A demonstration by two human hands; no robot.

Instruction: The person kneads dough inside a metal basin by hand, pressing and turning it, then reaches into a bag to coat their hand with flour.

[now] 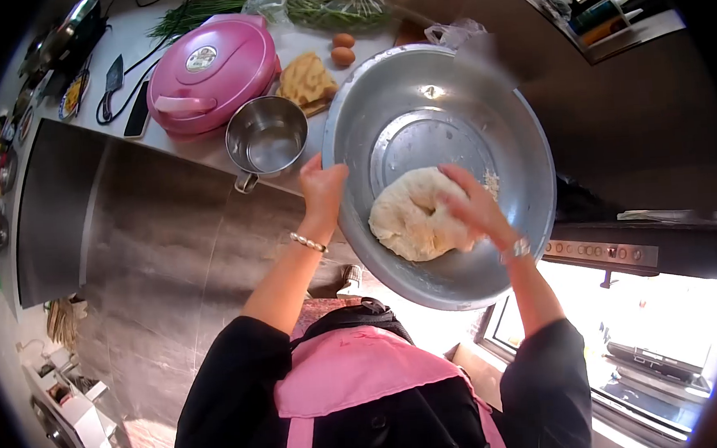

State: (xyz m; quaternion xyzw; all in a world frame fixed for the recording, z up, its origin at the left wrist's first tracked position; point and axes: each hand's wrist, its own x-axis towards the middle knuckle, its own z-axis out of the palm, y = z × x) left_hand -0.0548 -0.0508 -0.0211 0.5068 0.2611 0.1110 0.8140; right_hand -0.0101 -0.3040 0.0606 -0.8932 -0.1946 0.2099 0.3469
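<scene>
A wide metal basin (527, 164) tilts in front of me with a lump of pale dough (411, 217) in its lower part. My left hand (323, 189) is closed on the basin's left rim. On the right side of the dough, my right hand (474, 213) presses in with curled fingers, partly smeared by motion. Some crumbly dough bits (491, 185) stick to the basin wall just beyond that hand. A beaded bracelet circles each wrist.
Left of the basin, a metal cup (267, 137) stands at the counter's edge. Behind it are a pink electric pan (214, 73), a flatbread (306, 81) and two eggs (343, 49). Farther left lie a knife (111, 85) and a phone (137, 110). Green vegetables (337, 3) line the back.
</scene>
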